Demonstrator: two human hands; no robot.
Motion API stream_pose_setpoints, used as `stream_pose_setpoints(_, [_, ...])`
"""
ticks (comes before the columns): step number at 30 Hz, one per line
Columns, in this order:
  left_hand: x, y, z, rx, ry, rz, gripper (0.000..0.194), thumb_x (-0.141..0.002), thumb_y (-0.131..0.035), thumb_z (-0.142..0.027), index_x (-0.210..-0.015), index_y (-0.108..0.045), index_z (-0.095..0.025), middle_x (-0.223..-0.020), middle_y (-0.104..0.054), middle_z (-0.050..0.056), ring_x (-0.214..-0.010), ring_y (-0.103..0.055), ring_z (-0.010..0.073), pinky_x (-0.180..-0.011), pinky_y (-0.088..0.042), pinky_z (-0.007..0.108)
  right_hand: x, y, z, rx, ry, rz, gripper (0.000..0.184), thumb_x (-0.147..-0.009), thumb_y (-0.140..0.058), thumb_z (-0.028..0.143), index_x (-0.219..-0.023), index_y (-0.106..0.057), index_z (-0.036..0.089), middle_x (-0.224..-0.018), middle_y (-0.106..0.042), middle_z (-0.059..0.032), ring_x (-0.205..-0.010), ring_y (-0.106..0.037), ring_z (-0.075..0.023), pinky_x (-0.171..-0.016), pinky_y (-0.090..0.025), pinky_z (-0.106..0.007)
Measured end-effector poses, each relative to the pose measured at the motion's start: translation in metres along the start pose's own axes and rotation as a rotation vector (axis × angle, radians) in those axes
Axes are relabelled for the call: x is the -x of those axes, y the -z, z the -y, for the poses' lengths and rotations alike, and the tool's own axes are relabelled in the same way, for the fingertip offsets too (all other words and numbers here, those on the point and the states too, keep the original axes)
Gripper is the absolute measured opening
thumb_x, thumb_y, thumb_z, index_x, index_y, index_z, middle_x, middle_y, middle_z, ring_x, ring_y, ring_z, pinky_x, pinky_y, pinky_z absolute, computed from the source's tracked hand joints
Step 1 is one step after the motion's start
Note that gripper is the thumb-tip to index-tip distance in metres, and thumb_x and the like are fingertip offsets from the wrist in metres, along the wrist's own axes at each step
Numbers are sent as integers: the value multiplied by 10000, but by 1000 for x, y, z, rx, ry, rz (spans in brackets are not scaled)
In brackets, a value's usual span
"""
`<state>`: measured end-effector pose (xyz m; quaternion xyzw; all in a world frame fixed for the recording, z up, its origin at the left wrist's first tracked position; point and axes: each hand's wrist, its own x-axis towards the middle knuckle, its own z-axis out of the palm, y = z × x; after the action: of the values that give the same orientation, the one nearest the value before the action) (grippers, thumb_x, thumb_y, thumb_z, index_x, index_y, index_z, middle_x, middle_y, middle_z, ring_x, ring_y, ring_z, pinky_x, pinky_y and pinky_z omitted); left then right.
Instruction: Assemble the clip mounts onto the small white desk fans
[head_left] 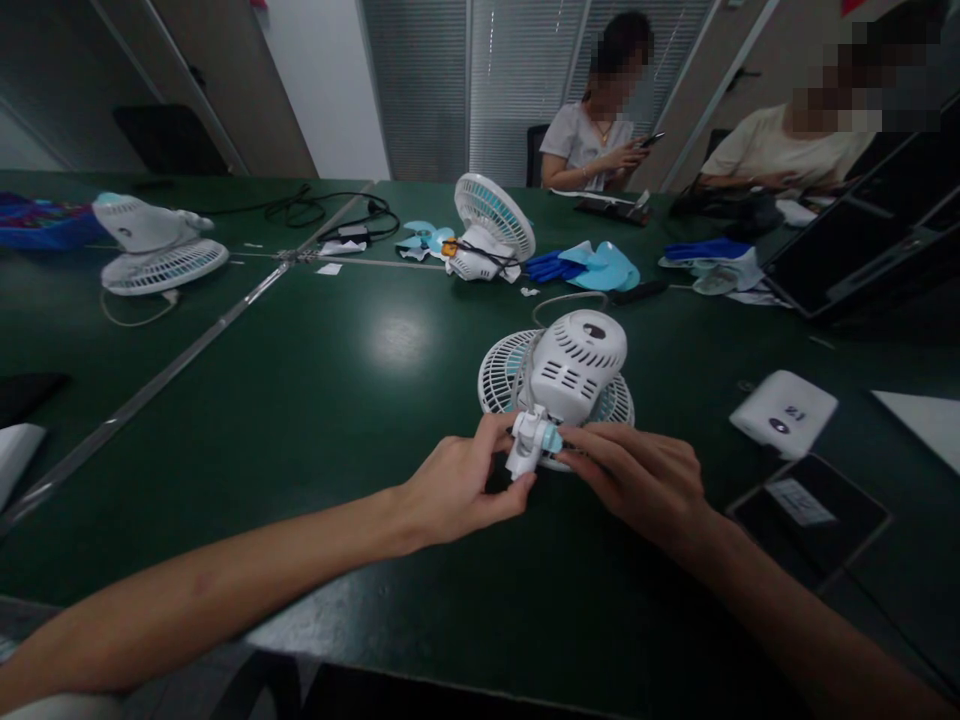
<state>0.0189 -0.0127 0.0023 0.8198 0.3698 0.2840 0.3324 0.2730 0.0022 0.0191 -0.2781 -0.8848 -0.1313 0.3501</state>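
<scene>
Pinching the bracket (523, 457) near the bench's front edge (420, 655), the left hand (448, 488) apparently steadied it; the right hand (654, 482) pinched its knob (553, 438).

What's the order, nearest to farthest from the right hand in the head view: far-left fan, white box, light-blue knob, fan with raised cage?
From the right hand:
1. Light-blue knob: at its fingertips.
2. White box: on the table, to the right.
3. Fan with raised cage: across the table, ahead-left.
4. Far-left fan: well off left.
</scene>
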Motion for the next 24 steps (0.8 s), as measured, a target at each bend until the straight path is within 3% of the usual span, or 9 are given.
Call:
stream_pose_setpoints(3, [0, 0, 0, -3, 4, 0, 543, -967, -573, -288, -1417, -297, -159, -1022, -746, 77, -555, -606, 114, -475, -434, 208, -7, -5, 8, -31, -111, -3, 53, -962, -671, 150, -998, -645, 177, -856, -726, -1, -699, -674, -90, -618, -461, -218])
stream_pose_setpoints(6, [-1, 1, 0, -11, 8, -8, 527, -971, -557, -283, -1410, -293, -160, -1022, -744, 71, -560, -611, 115, -480, -436, 211, -12, -6, 15, -14, -178, 18, 20, -974, -647, 178, -981, -631, 188, -813, -714, 10, -647, -657, -94, -564, -437, -235])
stream_pose_setpoints(10, [-1, 2, -1, -15, -3, -16, 549, -967, -566, -287, -1423, -284, -169, -1029, -746, 68, -547, -604, 111, -480, -440, 213, -5, 1, 8, 3, -53, 15, 309, -919, -707, 171, -1213, -610, 182, -956, -748, -20, -754, -701, -119, -680, -511, -241])
stream_pose_setpoints(12, [-1, 1, -1, -14, 1, -13, 549, -968, -566, -280, -1425, -283, -169, -1042, -746, 74, -542, -597, 108, -473, -435, 210, 0, 2, 2, 21, 1, 10, 298, -912, -704, 128, -1188, -617, 200, -977, -752, -15, -787, -706, -116, -712, -520, -234])
stream_pose_setpoints(16, [-1, 1, -1, -16, 4, -8, 547, -962, -573, -284, -1417, -296, -161, -1048, -749, 85, -540, -592, 109, -472, -443, 213, -1, -3, 1, 42, -49, -11, 187, -935, -667, 118, -1097, -625, 200, -928, -748, -5, -740, -698, -101, -644, -506, -227])
stream_pose_setpoints(21, [-1, 0, 0, 2, 9, -9, 540, -969, -561, -274, -1422, -292, -158, -1040, -748, 78, -537, -596, 105, -467, -441, 206, -2, -4, 4, 7, 2, -24, 285, -902, -699, 102, -1164, -628, 186, -991, -757, -18, -809, -712, -109, -718, -535, -232])
stream_pose_setpoints(24, [0, 0, 0, -12, 11, -16, 551, -957, -578, -282, -1418, -298, -168, -1078, -750, 88, -534, -597, 104, -465, -441, 207, 0, -4, 4, 13, -8, -20, 251, -903, -725, 126, -1131, -645, 193, -958, -758, -5, -783, -705, -101, -702, -521, -223])
